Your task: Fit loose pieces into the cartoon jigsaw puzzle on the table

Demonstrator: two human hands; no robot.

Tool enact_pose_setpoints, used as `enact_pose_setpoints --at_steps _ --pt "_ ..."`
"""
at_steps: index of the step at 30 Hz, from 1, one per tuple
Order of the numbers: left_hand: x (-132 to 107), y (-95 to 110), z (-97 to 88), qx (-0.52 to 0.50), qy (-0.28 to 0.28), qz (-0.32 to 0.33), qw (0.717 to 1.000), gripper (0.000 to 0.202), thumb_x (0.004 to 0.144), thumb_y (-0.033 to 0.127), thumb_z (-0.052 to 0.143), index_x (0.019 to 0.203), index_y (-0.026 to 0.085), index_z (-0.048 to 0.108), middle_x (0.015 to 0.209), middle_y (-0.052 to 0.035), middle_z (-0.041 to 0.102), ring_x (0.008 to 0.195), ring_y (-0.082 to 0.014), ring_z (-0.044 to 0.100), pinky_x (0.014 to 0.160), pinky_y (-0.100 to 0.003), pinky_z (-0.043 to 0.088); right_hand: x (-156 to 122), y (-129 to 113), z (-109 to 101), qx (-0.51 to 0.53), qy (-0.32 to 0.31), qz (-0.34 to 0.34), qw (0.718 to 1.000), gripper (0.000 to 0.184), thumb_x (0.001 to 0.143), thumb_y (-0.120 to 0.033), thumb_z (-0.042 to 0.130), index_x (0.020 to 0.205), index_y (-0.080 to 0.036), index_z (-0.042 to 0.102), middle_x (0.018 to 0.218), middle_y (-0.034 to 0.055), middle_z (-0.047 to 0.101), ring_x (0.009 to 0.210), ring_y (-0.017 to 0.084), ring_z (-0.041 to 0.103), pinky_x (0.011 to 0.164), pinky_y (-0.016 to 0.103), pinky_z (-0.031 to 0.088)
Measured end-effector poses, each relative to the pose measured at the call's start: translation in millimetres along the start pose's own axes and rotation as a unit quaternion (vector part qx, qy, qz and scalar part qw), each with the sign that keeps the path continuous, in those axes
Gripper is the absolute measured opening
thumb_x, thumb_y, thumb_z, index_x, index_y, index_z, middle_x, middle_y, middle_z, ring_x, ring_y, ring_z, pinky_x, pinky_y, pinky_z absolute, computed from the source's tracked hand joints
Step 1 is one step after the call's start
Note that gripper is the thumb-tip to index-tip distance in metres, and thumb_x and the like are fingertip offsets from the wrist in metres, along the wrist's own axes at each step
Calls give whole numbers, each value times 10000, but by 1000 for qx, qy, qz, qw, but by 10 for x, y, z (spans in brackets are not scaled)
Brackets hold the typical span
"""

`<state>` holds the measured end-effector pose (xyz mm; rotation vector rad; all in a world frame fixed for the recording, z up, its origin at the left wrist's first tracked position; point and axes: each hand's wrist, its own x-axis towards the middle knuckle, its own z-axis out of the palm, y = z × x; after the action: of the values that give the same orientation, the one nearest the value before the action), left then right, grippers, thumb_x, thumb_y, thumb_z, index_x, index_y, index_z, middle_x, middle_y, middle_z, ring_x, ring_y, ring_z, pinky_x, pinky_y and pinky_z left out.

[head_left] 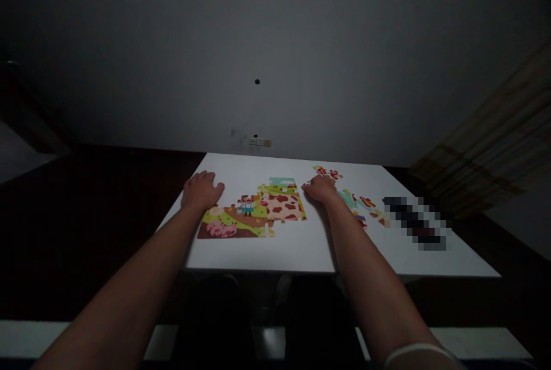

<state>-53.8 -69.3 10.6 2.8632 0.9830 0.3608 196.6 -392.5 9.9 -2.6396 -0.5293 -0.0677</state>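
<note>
Two hands down on the white table, left hand open and empty just beside the assembled jigsaw section, right hand curled at its far corner, hold unclear, several loose puzzle pieces scattered toward the right edge.

My feed is dim: only the white rectangular surface catches much light, while the flat grey wall fades into dark corners. Soft shadows lie beside the left hand and right hand, and a coarse pixelated patch blurs out one area.
</note>
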Motion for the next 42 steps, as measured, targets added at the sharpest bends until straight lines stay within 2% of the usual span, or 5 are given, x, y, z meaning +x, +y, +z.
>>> enact_pose_setpoints --at_steps 11,15,22,33,42 --pt "112 151 -119 -11 -62 -26 998 639 956 472 488 1445 71 578 1561 -296 501 1462 -489 445 1183 -643 342 43 -594 -132 236 -23 -193 952 344 818 -319 794 1135 -189 763 858 52 744 761 211 685 707 301 523" --pt "307 481 -96 -139 -84 66 984 609 915 386 579 1464 125 590 1540 -227 567 1443 -391 518 1190 -503 409 76 -905 124 269 -91 -294 913 280 941 -219 653 1184 -230 793 1026 63 797 907 201 727 862 315 557" --pt "386 928 252 -489 -86 171 851 475 913 421 674 1333 199 680 1123 -114 773 975 -251 734 882 -379 578 107 -942 489 303 -77 -249 917 355 932 -180 699 1282 -214 749 1109 79 804 984 205 748 955 340 565" --pt "365 821 262 -407 -73 187 891 530 894 386 701 1395 212 686 944 -66 751 799 -212 677 730 -326 521 139 -941 478 276 -94 -269 918 344 949 -76 603 1146 -262 816 1191 38 808 1137 202 739 1078 344 524" --pt "559 501 159 -507 -54 15 860 511 766 297 762 1250 132 768 885 -79 748 778 -200 658 755 -331 497 97 -921 496 261 -96 -280 919 223 977 -242 656 1147 -259 800 1126 50 813 1007 204 747 970 336 558"
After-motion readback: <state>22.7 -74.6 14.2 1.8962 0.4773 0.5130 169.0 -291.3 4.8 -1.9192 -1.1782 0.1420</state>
